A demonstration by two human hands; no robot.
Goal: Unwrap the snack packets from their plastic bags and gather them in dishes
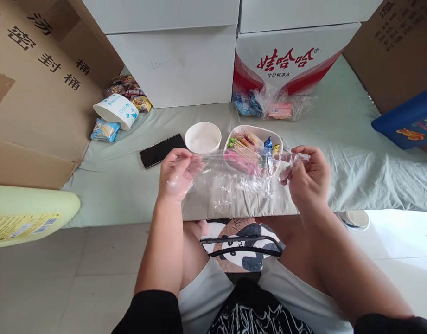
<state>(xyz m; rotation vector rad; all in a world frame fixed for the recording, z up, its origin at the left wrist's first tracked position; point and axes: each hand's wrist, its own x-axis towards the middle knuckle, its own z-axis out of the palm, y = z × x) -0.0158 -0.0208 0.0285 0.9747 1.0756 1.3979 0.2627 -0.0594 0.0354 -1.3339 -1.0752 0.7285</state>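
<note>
A sheet of clear plastic film (pixel 230 185) is stretched between my two hands above the front of the bed-like surface. My left hand (pixel 180 174) pinches its left end, with some film over the fingers. At the other end, my right hand (pixel 309 174) grips the bunched film. Just behind the film sits a white bowl of wrapped snacks (pixel 254 150), including lollipops and twisted sweets, partly seen through the plastic. Left of it stands a white bowl (pixel 202 137), and a black phone (pixel 162 150) lies near my left hand.
At the back left, a paper cup (pixel 117 110) lies tipped by several snack packets (pixel 105 130). White boxes (pixel 192 65) stand along the back, with a clear bag of packets (pixel 279 106) before them. Cardboard (pixel 35 93), a yellow-green bottle (pixel 28 215) and a blue container (pixel 408 118) flank the sides.
</note>
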